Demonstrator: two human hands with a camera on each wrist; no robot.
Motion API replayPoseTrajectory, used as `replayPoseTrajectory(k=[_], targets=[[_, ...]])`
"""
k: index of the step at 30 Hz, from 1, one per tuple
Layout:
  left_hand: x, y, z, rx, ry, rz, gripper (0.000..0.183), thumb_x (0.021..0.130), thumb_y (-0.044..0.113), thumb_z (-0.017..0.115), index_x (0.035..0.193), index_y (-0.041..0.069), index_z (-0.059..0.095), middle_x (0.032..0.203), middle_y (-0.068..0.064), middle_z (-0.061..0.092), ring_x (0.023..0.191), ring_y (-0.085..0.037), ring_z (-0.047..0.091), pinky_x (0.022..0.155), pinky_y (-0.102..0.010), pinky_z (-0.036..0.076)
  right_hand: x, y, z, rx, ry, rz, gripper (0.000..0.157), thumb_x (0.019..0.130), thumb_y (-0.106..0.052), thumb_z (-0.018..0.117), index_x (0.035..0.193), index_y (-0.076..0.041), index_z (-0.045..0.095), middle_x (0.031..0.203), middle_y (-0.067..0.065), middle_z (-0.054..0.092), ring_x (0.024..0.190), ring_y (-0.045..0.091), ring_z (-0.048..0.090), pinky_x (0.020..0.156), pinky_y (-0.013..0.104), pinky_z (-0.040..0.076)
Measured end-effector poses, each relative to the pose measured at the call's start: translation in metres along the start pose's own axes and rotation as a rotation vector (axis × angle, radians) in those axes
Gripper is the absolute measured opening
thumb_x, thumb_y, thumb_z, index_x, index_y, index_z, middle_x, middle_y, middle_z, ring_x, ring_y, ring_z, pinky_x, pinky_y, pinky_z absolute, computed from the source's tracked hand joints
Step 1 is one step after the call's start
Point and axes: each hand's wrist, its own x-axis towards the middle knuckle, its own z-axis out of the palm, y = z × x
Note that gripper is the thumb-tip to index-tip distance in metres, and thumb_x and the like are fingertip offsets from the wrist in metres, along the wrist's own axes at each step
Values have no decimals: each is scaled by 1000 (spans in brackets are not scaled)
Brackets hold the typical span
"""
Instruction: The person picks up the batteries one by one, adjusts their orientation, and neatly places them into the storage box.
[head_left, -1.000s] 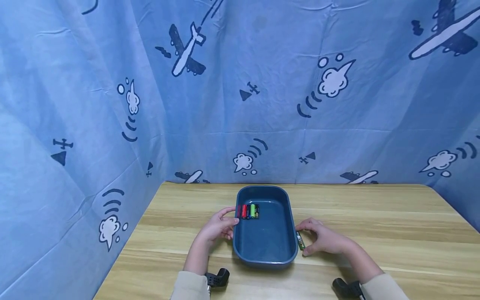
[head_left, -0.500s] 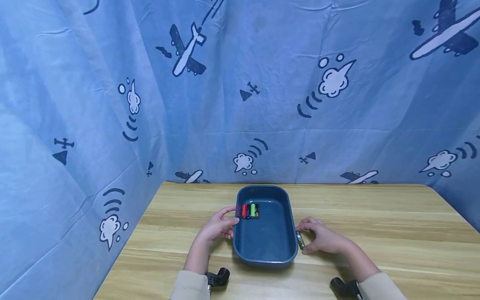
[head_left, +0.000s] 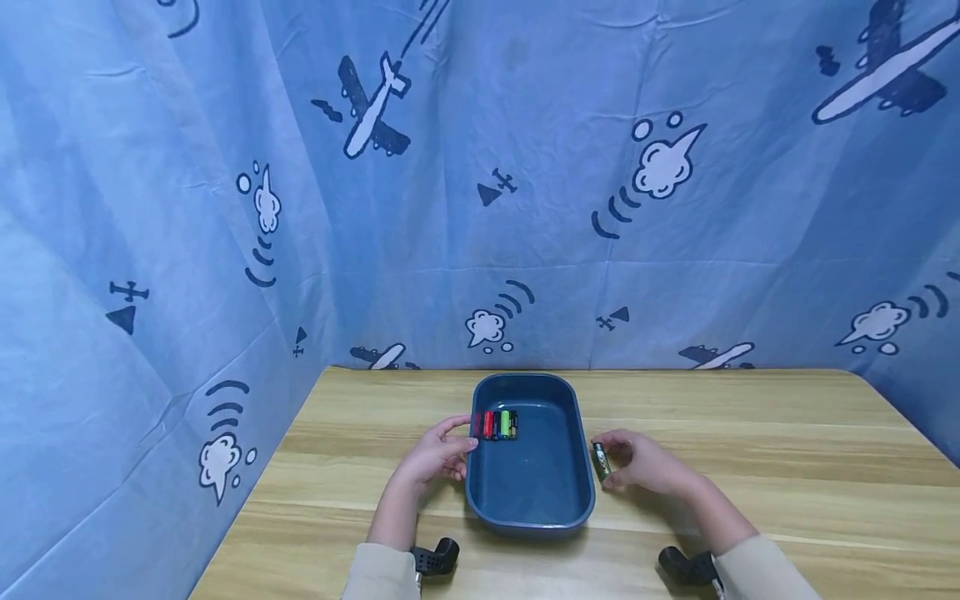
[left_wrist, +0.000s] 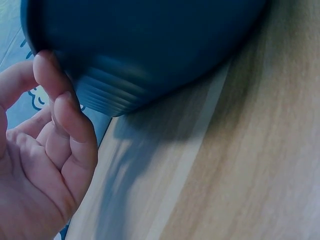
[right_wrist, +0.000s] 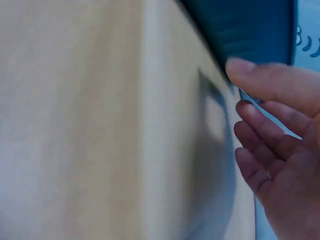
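Observation:
A deep blue rectangular bin (head_left: 531,492) stands on the table, its long sides running away from me. My left hand (head_left: 433,452) holds its left wall, thumb over the rim and fingers outside; the left wrist view shows those fingertips against the ribbed wall (left_wrist: 115,85). Several batteries lie side by side in the bin by that wall, among them a red battery (head_left: 489,425) and a bright green battery (head_left: 506,425). Just right of the bin, my right hand (head_left: 647,462) pinches a dark green battery (head_left: 602,462) between thumb and forefinger. In the right wrist view this battery is hidden.
The wooden table (head_left: 765,467) extends on both sides of the bin. A blue curtain (head_left: 555,208) printed with planes hangs behind its far edge and along the left. Black wrist mounts (head_left: 437,557) sit at both cuffs.
My right hand has moved slightly away from me, carrying the dark green battery up along the bin's right side. The left hand and the bin have stayed in place.

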Motion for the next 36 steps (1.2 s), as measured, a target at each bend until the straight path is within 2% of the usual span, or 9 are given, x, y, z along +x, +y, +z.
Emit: replayPoseTrajectory(k=[4,9,14,20,30,36], targets=[[-1,-1,0,5,5,-4,58,86,15,64,139,11,40,73,-6,60,48,-12,53,49,-22,47,5,-7,-6,75,66,9,61,63,4,77,118,11,54,99,15,59,93,28,55,78,37,49],[-3,-2,0,0,3,1,56,87,13,62,139,10,40,72,-4,59,47,-12,53,48,-21,47,11,-24,-11,141,113,0,60,64,9,74,120,13,52,97,15,60,89,25,55,68,26,50],[-3,-3,0,-14,-2,2,57,87,12,62,139,9,39,70,-3,59,46,-11,52,47,-21,47,15,-41,-13,219,141,66,60,65,8,73,122,10,53,101,14,61,91,22,55,69,25,50],[-2,-5,-1,-15,-17,25,57,87,10,60,139,6,37,69,-1,57,45,-9,51,46,-21,45,22,-57,-14,354,170,121,66,64,11,71,126,13,47,108,18,62,87,14,56,70,24,50],[-2,-4,-2,-6,-16,24,58,86,14,64,138,7,39,71,-3,60,46,-10,52,47,-22,46,35,-70,-10,361,183,204,63,70,9,72,128,9,48,117,22,58,94,19,59,76,25,50],[-2,-2,-1,2,-18,14,58,86,13,64,138,9,40,70,-3,59,47,-10,52,48,-22,46,43,-75,-9,398,194,225,63,71,9,71,129,12,45,119,26,54,91,13,58,79,25,49]])
